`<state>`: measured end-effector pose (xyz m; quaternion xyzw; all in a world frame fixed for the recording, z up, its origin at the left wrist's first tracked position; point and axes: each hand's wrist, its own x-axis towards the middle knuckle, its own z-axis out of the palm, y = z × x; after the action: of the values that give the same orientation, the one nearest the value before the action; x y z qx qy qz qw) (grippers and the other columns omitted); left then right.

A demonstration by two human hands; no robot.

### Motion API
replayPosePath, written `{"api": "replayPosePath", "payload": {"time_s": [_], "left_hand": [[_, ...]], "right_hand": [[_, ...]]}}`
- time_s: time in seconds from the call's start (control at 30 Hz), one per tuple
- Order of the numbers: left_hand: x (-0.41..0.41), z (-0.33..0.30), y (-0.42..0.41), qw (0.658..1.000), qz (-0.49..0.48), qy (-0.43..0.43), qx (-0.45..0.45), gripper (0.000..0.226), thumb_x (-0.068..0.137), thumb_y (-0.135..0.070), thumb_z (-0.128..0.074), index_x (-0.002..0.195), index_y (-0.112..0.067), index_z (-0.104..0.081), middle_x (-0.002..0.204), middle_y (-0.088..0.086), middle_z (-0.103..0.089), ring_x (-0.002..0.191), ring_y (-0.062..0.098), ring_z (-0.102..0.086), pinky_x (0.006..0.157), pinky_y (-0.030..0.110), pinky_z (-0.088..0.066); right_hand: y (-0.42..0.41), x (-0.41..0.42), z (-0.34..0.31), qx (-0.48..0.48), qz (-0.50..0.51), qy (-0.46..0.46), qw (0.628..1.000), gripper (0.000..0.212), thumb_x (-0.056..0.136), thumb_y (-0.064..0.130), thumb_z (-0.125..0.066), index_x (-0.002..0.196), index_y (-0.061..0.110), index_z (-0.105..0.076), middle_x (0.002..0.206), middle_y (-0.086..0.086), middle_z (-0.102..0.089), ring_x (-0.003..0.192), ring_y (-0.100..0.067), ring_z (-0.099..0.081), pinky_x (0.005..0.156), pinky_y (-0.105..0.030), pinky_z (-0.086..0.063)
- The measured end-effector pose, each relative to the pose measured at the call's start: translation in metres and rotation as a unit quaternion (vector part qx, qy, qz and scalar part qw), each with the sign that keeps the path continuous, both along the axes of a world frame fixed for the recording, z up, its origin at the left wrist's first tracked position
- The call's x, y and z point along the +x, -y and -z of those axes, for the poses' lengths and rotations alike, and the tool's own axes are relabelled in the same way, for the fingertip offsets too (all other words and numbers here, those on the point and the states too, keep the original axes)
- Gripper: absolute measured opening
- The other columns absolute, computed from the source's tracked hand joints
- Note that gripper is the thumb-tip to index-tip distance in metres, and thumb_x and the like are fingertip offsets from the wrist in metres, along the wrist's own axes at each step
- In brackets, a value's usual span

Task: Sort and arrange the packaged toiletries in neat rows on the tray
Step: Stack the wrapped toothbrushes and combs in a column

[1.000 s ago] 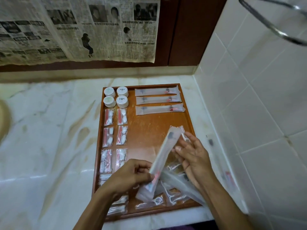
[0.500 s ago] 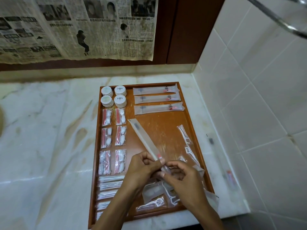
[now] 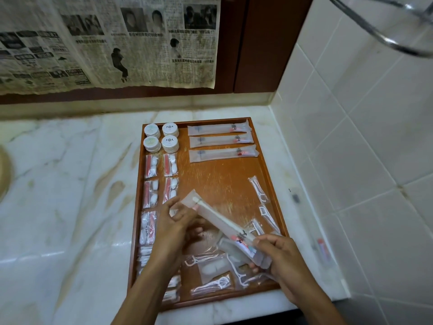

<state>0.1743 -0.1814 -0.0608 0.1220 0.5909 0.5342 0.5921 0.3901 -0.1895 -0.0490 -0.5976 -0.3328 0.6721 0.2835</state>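
Observation:
A wooden tray (image 3: 267,174) lies on a marble counter. At its far end sit white round jars (image 3: 161,136) and three packed toothbrushes (image 3: 220,141) in a row. Red-and-white sachets (image 3: 161,181) line the left side in two columns. Loose floss-pick packets (image 3: 259,192) lie at the right and near end. A long toothbrush packet (image 3: 218,221) hangs diagonally over the tray. My left hand (image 3: 174,226) touches its far end with spread fingers. My right hand (image 3: 278,256) grips its near end together with another packet.
The tiled wall (image 3: 365,160) rises just right of the tray. A newspaper (image 3: 105,43) hangs on the back wall. A metal ring (image 3: 384,41) juts out at the top right. A round tan object (image 3: 3,174) shows at the counter's left edge.
The toothbrush packet swung from upright to lying diagonally over the tray. My left hand moved from its lower end up to its far end; my right hand now holds the near end.

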Motion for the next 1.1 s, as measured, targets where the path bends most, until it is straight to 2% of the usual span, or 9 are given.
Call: {"api": "replayPosePath", "payload": {"time_s": [0.07, 0.17, 0.37, 0.47, 0.57, 0.77, 0.83, 0.97, 1.1], "left_hand": [[-0.008, -0.003, 0.001, 1.000, 0.012, 0.005, -0.007, 0.052, 0.080, -0.016, -0.071, 0.127, -0.017, -0.049, 0.077, 0.026, -0.066, 0.058, 0.029, -0.062, 0.065, 0.047, -0.057], [-0.013, -0.006, 0.004, 0.999, 0.042, 0.003, -0.017, 0.037, 0.085, -0.016, -0.066, 0.116, 0.002, -0.058, 0.075, 0.023, -0.065, 0.059, 0.026, -0.062, 0.049, 0.032, -0.057], [-0.018, 0.003, 0.006, 0.999, 0.048, -0.011, -0.001, 0.018, 0.086, -0.008, -0.065, 0.096, 0.007, -0.068, 0.076, 0.013, -0.068, 0.065, 0.014, -0.066, 0.057, 0.020, -0.057], [-0.017, 0.009, 0.005, 1.000, 0.027, -0.010, -0.004, 0.015, 0.085, -0.004, -0.065, 0.094, 0.007, -0.069, 0.086, 0.017, -0.070, 0.072, 0.016, -0.069, 0.057, 0.017, -0.056], [-0.015, 0.008, 0.003, 1.000, 0.011, 0.005, -0.017, 0.013, 0.086, -0.001, -0.063, 0.094, 0.008, -0.068, 0.084, 0.017, -0.071, 0.071, 0.016, -0.070, 0.055, 0.017, -0.056], [-0.019, 0.005, -0.005, 1.000, 0.003, 0.000, -0.007, 0.019, 0.086, -0.013, -0.067, 0.087, 0.005, -0.068, 0.070, 0.011, -0.066, 0.062, 0.014, -0.065, 0.058, 0.021, -0.058], [-0.020, 0.005, -0.007, 1.000, 0.005, -0.018, -0.003, 0.023, 0.086, -0.014, -0.067, 0.090, 0.008, -0.069, 0.075, 0.016, -0.066, 0.065, 0.016, -0.066, 0.059, 0.021, -0.058], [-0.024, 0.005, -0.008, 1.000, -0.001, -0.022, -0.004, 0.018, 0.085, -0.008, -0.066, 0.092, 0.008, -0.070, 0.082, 0.018, -0.070, 0.071, 0.018, -0.069, 0.061, 0.022, -0.059], [-0.024, 0.004, -0.006, 1.000, -0.006, -0.026, 0.004, 0.014, 0.085, -0.005, -0.064, 0.089, 0.007, -0.071, 0.083, 0.019, -0.070, 0.071, 0.017, -0.069, 0.061, 0.021, -0.058]], "right_hand": [[-0.002, 0.005, 0.000, -0.019, -0.023, 0.009, 1.000, 0.018, 0.091, 0.009, -0.059, 0.077, 0.003, -0.069, 0.066, -0.024, -0.061, 0.057, -0.031, -0.058, 0.061, -0.039, -0.051], [-0.005, 0.012, 0.001, -0.026, -0.050, 0.021, 0.998, 0.020, 0.090, 0.009, -0.060, 0.072, 0.006, -0.069, 0.066, -0.020, -0.060, 0.061, -0.033, -0.057, 0.059, -0.040, -0.052], [-0.010, 0.020, 0.002, 0.120, -0.121, 0.111, 0.979, 0.022, 0.090, 0.016, -0.062, 0.071, 0.014, -0.073, 0.061, -0.004, -0.062, 0.059, -0.017, -0.057, 0.060, -0.025, -0.049], [-0.010, 0.019, 0.008, 0.250, -0.140, 0.207, 0.935, 0.017, 0.090, 0.015, -0.063, 0.082, 0.022, -0.075, 0.068, 0.003, -0.068, 0.061, -0.008, -0.061, 0.059, -0.027, -0.051], [-0.011, 0.022, 0.019, 0.411, -0.155, 0.279, 0.854, 0.019, 0.089, 0.015, -0.063, 0.103, 0.021, -0.074, 0.085, 0.015, -0.072, 0.075, -0.001, -0.065, 0.061, -0.023, -0.054], [-0.024, 0.027, 0.033, 0.525, -0.164, 0.319, 0.772, 0.028, 0.081, 0.008, -0.064, 0.108, 0.011, -0.072, 0.089, 0.001, -0.071, 0.076, -0.007, -0.064, 0.061, -0.024, -0.055], [-0.028, 0.025, 0.034, 0.512, -0.147, 0.285, 0.797, 0.027, 0.081, 0.007, -0.066, 0.107, 0.010, -0.072, 0.090, 0.002, -0.071, 0.079, -0.004, -0.065, 0.063, -0.021, -0.055], [-0.028, 0.016, 0.019, 0.295, -0.088, 0.149, 0.940, 0.016, 0.081, 0.026, -0.069, 0.095, 0.023, -0.076, 0.083, 0.009, -0.072, 0.076, -0.008, -0.067, 0.064, -0.020, -0.053], [-0.032, 0.016, 0.014, 0.201, -0.134, 0.126, 0.962, 0.026, 0.086, 0.032, -0.061, 0.070, 0.014, -0.072, 0.064, -0.007, -0.065, 0.055, -0.012, -0.054, 0.054, -0.023, -0.043]]}}
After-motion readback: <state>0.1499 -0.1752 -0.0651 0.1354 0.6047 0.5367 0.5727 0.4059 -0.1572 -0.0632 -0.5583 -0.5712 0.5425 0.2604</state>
